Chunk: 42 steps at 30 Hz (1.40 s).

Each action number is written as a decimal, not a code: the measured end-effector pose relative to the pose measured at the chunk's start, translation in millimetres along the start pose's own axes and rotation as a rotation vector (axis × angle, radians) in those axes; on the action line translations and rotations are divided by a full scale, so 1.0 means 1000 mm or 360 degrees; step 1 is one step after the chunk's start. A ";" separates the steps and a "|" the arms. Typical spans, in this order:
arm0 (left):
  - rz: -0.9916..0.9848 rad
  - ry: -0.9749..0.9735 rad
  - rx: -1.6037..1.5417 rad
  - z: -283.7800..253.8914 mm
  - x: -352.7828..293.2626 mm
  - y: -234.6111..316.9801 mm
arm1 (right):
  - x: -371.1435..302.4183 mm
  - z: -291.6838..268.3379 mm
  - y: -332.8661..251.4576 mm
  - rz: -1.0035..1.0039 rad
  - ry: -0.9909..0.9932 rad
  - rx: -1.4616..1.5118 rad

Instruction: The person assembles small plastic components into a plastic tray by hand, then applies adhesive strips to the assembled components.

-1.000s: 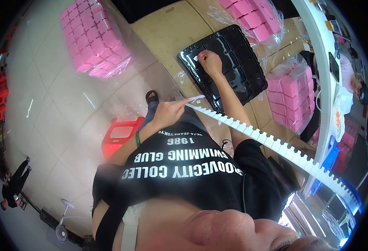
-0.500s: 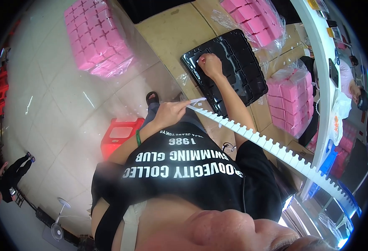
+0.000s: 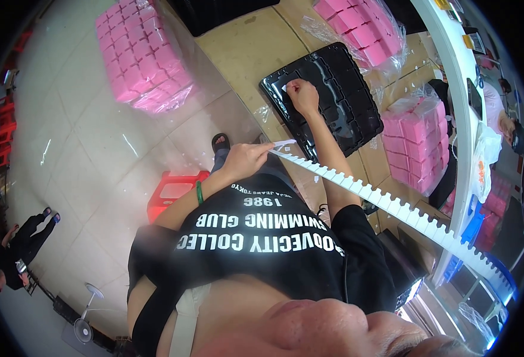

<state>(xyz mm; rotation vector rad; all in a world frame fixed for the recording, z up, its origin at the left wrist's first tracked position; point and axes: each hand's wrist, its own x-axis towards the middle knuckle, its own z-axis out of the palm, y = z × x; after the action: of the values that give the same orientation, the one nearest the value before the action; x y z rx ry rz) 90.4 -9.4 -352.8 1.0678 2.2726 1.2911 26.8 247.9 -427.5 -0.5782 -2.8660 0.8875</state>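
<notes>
Over the left part of the glossy black plastic tray with moulded compartments [image 3: 350, 89], the right grip [image 3: 303, 96] was found with its fingers drawn together at a small flat white piece [image 3: 286, 87]; whether they pinched it or pressed it could not be told. The tray lay flat on a tan cardboard surface [image 3: 238, 41], which in my judgement gave firm backing under the fingers.

Short of the tray's near edge, the left grip [image 3: 247, 160] was closed to a pinch on the end of a long white strip with one notched edge [image 3: 387, 204]. The strip ran past the tray's near side, rightward to a blue reel [image 3: 506, 271]; the end hold probably kept that span from sagging.

Film-wrapped bundles of pink blocks stood beyond the tray [image 3: 357, 33], right of it [image 3: 415, 140] and, on the floor, left of it [image 3: 140, 59]. The wrapping presumably held the blocks together.
</notes>
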 end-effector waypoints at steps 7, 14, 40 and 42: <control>0.0038 -0.0047 0.0017 -0.002 0.000 -0.001 | 0.000 0.007 0.000 -0.0038 -0.0077 0.0018; 0.0058 0.0003 0.0015 -0.003 -0.003 -0.004 | -0.027 -0.018 -0.004 0.0026 -0.0063 0.0153; 0.0434 -0.0402 0.0009 0.034 0.018 -0.021 | -0.363 -0.148 0.051 0.1314 -0.0026 0.0205; 0.0438 -0.0433 0.0036 0.037 0.022 -0.019 | -0.329 -0.140 0.021 0.1089 0.0017 0.0578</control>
<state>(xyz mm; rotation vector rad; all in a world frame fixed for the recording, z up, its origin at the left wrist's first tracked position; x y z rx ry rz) 89.1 23.3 -386.7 1.5063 1.9947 1.1351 364.9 213.5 -313.7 -1.5311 -2.3942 1.4246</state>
